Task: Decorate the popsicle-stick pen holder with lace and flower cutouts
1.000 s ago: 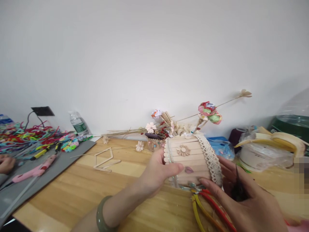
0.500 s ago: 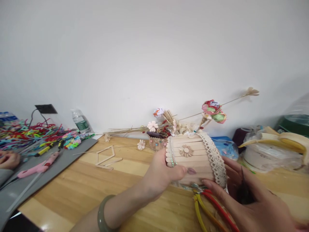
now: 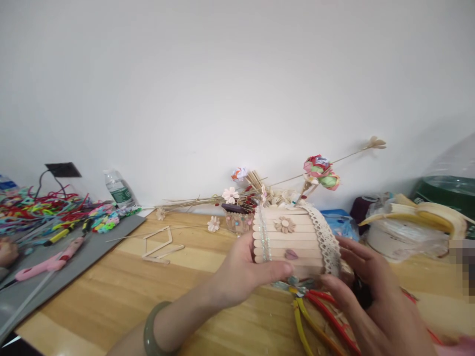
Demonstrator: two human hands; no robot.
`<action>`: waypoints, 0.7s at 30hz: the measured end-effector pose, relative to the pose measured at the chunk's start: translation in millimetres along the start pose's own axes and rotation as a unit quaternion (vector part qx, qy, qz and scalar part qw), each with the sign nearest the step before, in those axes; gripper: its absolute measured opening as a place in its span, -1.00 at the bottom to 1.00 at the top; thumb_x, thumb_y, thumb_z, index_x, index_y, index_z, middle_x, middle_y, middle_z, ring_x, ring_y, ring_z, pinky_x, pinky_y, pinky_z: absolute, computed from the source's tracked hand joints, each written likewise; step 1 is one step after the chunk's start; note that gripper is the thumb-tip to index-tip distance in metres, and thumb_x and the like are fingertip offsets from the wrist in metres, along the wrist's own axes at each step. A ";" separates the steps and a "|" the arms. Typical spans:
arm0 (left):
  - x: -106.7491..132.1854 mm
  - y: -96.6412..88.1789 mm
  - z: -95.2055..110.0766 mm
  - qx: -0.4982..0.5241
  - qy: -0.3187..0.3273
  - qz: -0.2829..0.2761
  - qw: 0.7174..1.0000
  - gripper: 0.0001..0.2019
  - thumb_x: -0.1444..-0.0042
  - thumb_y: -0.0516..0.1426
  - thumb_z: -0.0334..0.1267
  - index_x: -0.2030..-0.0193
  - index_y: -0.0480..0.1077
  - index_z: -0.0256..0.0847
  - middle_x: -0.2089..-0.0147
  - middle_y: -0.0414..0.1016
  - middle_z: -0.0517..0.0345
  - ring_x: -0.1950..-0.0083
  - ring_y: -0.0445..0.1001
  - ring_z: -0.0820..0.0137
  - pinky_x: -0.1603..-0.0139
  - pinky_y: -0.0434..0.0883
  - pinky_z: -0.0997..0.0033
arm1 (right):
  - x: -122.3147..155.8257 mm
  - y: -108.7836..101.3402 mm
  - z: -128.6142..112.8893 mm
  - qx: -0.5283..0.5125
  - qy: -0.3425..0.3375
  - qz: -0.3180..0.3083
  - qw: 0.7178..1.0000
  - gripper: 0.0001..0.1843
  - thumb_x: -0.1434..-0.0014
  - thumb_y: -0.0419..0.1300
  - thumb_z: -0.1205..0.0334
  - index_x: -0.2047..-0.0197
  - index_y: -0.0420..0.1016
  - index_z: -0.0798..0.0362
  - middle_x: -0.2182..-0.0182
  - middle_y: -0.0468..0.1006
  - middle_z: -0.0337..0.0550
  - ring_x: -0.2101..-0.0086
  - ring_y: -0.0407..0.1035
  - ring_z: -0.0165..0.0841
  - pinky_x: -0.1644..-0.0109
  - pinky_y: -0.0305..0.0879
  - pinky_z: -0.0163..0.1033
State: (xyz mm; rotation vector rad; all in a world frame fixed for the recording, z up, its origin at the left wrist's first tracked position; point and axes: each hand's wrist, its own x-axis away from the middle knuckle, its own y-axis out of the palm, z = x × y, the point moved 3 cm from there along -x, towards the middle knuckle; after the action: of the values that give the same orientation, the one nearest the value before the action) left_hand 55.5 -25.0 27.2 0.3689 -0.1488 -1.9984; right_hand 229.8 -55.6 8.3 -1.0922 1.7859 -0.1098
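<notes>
Both my hands hold a round holder made of wooden craft sticks [image 3: 293,240], lying on its side above the table. It has a lace band, a bead strip, a small wooden flower and a pink petal on it. My left hand [image 3: 248,269] grips its left end, thumb across the lower sticks. My right hand [image 3: 371,291] wraps the lace end, fingers curled. Paper flowers on thin stems [image 3: 319,174] stick out from behind the holder.
Red and yellow-handled pliers [image 3: 315,316] lie under my hands on the wooden table [image 3: 122,291]. Loose craft sticks [image 3: 159,244], a water bottle [image 3: 117,190], a pink glue gun [image 3: 48,262] and coloured pipe cleaners [image 3: 44,210] lie left. Another person's hand [image 3: 7,249] is far left.
The holder has turned a little in my hands, so the pink petal sits higher. My left thumb has slid lower, and my right fingers have curled closer round the lace end.
</notes>
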 end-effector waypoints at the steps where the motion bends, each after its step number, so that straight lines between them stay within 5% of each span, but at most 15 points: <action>1: -0.3 -1.1 -0.9 -0.010 0.010 0.022 1.000 -0.73 0.16 0.31 -0.30 0.26 0.48 -0.30 0.26 0.59 0.05 0.18 0.53 0.27 0.11 0.45 0.35 | 0.1 -1.9 0.2 0.020 -0.011 0.011 1.000 -0.53 -0.18 -0.09 -0.14 0.05 0.23 0.05 0.24 0.49 0.02 0.28 0.47 -0.18 0.35 0.42 -0.20; 5: -1.4 -2.5 -3.7 -0.039 0.066 0.053 0.996 -0.69 0.10 0.28 -0.32 0.16 0.45 -0.27 0.15 0.58 0.03 0.11 0.52 0.27 0.04 0.43 0.32 | 3.1 -7.6 -2.7 0.034 -0.058 0.033 0.997 -0.73 -0.25 -0.13 -0.01 0.16 0.17 -0.01 0.33 0.42 0.00 0.35 0.45 -0.23 0.41 0.40 -0.24; 11: 1.7 0.2 -4.9 -0.071 0.097 0.045 0.992 -0.78 0.01 0.23 -0.30 0.18 0.46 -0.26 0.07 0.56 0.04 0.04 0.50 0.27 -0.01 0.42 0.33 | 8.3 5.3 -15.1 -0.023 -0.085 -0.142 0.986 -0.87 -0.24 -0.03 0.09 0.23 0.13 -0.04 0.47 0.52 -0.23 0.56 0.45 -0.34 0.52 0.37 -0.31; 21: 5.8 2.8 -8.6 -0.063 0.110 0.046 0.991 -0.80 -0.01 0.22 -0.32 0.17 0.49 -0.22 0.12 0.59 0.09 0.09 0.53 0.29 0.03 0.44 0.37 | 13.8 5.9 -7.7 0.047 -0.137 -0.099 0.985 -0.79 -0.25 -0.04 0.04 0.24 0.27 -0.01 0.54 0.55 -0.22 0.65 0.43 -0.34 0.55 0.38 -0.29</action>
State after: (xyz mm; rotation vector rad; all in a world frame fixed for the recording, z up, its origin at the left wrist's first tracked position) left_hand 58.3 -30.9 18.7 0.4893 0.0987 -1.8518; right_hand 218.9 -64.9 -0.6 -1.1554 1.4126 -0.1540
